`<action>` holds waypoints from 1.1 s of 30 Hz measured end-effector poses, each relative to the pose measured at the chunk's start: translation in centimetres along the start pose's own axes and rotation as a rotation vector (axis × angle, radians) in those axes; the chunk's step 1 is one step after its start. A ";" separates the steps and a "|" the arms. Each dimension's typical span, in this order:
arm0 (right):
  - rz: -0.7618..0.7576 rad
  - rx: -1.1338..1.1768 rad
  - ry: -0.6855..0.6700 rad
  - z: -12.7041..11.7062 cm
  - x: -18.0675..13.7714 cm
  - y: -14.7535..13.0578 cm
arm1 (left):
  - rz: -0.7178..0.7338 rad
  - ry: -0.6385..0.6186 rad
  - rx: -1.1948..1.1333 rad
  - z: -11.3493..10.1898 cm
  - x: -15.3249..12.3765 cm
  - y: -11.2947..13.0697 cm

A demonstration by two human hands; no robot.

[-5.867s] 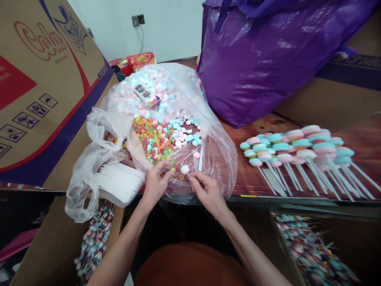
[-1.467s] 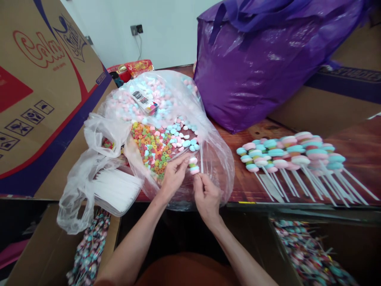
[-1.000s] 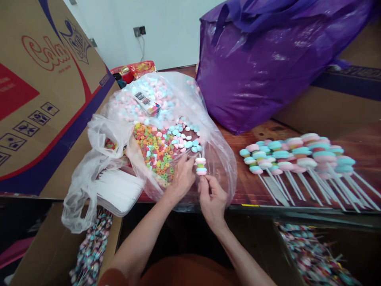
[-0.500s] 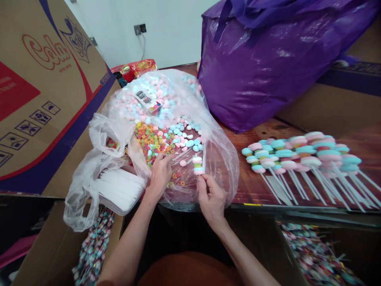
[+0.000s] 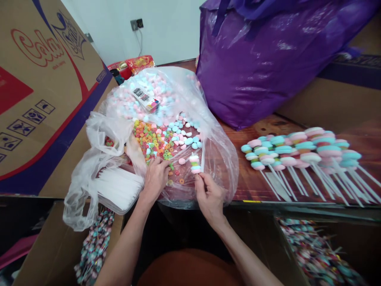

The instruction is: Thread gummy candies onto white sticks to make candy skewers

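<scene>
My right hand (image 5: pixel 209 195) pinches the stick of a candy skewer (image 5: pixel 195 163) that carries pink, white and blue sweets, held upright over a clear plastic bag (image 5: pixel 218 159). My left hand (image 5: pixel 155 178) rests with curled fingers at the near edge of a heap of coloured ring sweets (image 5: pixel 151 142) in the bag, its fingertips on the rings. Pink and blue round sweets (image 5: pixel 186 135) lie beside the rings. What the left fingers hold, if anything, is hidden.
Several finished skewers (image 5: pixel 297 153) lie in a row on the wooden table (image 5: pixel 253 182) at right. A big purple bag (image 5: pixel 268 55) stands behind. A printed carton (image 5: pixel 38 87) leans at left. White sticks (image 5: pixel 119 186) lie in a thin bag. Boxes below hold wrapped skewers (image 5: pixel 312 250).
Earlier my left hand slid sweets onto the stick. It has since drawn back left to the ring sweets, while my right hand keeps the skewer upright in nearly the same spot.
</scene>
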State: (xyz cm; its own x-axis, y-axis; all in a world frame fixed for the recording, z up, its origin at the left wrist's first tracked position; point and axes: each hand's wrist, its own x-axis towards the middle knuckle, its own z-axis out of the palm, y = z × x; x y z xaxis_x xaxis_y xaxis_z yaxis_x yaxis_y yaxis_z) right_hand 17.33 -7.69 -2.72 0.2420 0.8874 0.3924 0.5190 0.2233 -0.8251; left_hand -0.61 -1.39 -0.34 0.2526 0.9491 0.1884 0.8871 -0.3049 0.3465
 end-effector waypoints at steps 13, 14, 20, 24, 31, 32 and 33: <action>-0.026 -0.009 -0.025 0.1 0.0 0.1 | 0.093 -0.050 -0.097 -0.2 0.3 0.3; -0.031 -0.010 -0.023 0.1 0.0 0.1 | 0.090 -0.046 -0.113 -0.2 0.3 0.5; -0.075 0.007 -0.040 -0.1 0.0 0.0 | -0.095 0.100 -0.516 0.4 0.5 0.6; -0.158 0.071 -0.110 -0.2 0.1 -0.3 | -0.336 0.184 -1.113 0.7 0.8 0.8; -0.209 0.137 -0.276 -0.5 0.4 -0.6 | -0.518 0.170 -1.579 0.9 1.0 1.9; -0.209 0.139 -0.286 -0.6 0.4 -0.6 | -0.512 0.178 -1.603 1.0 1.1 1.9; -0.209 0.142 -0.290 -0.6 0.4 -0.6 | -0.502 0.188 -1.615 1.0 1.1 2.0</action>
State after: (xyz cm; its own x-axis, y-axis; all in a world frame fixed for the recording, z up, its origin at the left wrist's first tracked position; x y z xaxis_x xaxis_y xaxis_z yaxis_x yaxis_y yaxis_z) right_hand 17.63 -7.70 -1.77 -0.1099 0.8895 0.4435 0.4092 0.4472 -0.7954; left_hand 1.83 -0.91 -0.40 -0.0600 0.9844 -0.1652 -0.4369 0.1229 0.8911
